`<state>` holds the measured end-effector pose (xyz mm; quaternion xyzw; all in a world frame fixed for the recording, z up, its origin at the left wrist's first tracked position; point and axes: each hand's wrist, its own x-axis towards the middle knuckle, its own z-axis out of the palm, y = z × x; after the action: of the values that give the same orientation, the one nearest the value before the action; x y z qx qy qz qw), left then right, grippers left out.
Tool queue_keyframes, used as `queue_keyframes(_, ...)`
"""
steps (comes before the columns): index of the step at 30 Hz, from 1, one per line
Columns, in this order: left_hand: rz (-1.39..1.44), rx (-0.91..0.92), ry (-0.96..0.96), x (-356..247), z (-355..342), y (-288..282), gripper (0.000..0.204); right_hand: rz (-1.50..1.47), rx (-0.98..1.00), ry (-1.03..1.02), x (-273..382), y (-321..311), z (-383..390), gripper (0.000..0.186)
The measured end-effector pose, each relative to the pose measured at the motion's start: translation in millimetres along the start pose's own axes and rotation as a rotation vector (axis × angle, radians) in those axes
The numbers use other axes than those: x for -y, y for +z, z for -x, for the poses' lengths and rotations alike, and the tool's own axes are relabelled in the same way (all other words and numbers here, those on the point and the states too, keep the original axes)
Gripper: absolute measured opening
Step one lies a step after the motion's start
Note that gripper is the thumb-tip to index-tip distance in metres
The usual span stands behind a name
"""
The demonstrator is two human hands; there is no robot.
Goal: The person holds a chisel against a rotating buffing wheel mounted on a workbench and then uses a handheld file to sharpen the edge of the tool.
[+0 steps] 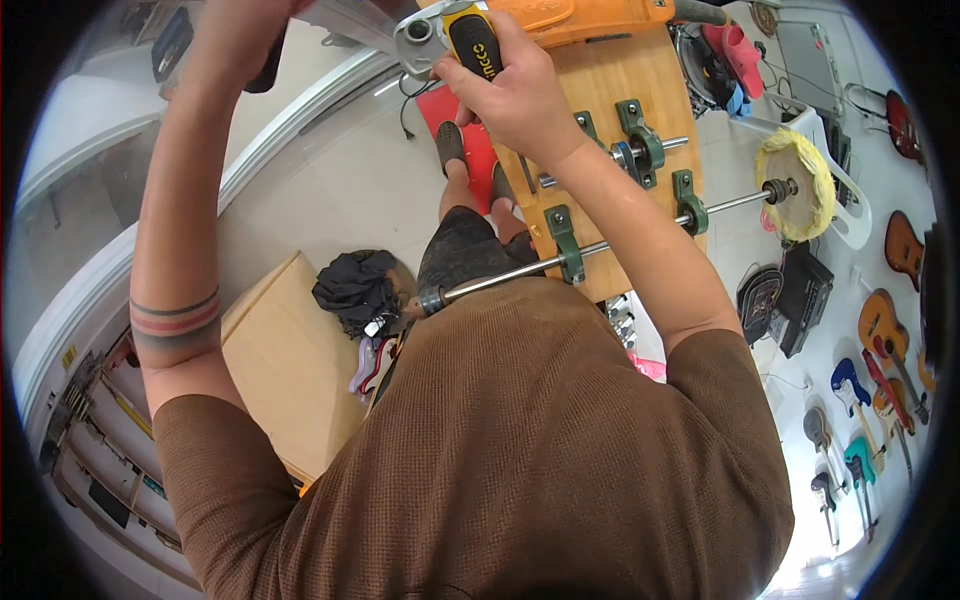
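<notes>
Here our right hand (517, 95) is closed round the black-yellow handle (473, 42), at the left end of the orange tool (590, 20) and crosswise to its length, nearer it than our left hand (262, 12), whose grip we cannot tell.

On my feed the table (590, 75) is a pale wooden top, its far edge hidden behind an orange machine (575, 18) stretched across that end; I can't make out how that rests. Toward the near edge, a green bearing block (567, 246) stands by the left edge and a second block (688, 202) by the right edge. They carry a long steel shaft (510, 276) that runs out past both edges. Farther in, I see a shorter shaft (676, 143) in another pair of green blocks (646, 145), one partly hidden. A dark bar (528, 174) lies along the left edge.
</notes>
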<state>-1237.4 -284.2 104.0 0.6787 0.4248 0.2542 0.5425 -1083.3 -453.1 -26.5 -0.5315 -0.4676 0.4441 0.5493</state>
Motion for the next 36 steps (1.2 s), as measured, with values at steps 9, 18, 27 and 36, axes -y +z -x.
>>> queue_keyframes(9, 0.148, 0.319, -0.126, -25.9, 4.0, -17.2, 0.023, -0.013, 0.028, 0.058, 3.2, 1.4, 0.6, 0.035)
queue_keyframes(18, -0.316, 0.056, -0.089, -6.9, 9.5, 17.6, 0.023, -0.008, -0.006, 0.047, -2.0, -1.4, 2.3, 0.034)
queue_keyframes(27, -0.318, 0.205, -0.09, -6.9, 1.7, 9.0, 0.018, 0.019, -0.02, 0.033, -1.0, -2.9, 4.2, 0.039)
queue_keyframes(36, -0.249, 0.143, -0.073, -1.9, -0.9, 4.5, 0.021, 0.255, -0.015, -0.235, 23.4, -4.0, -3.3, 0.032)
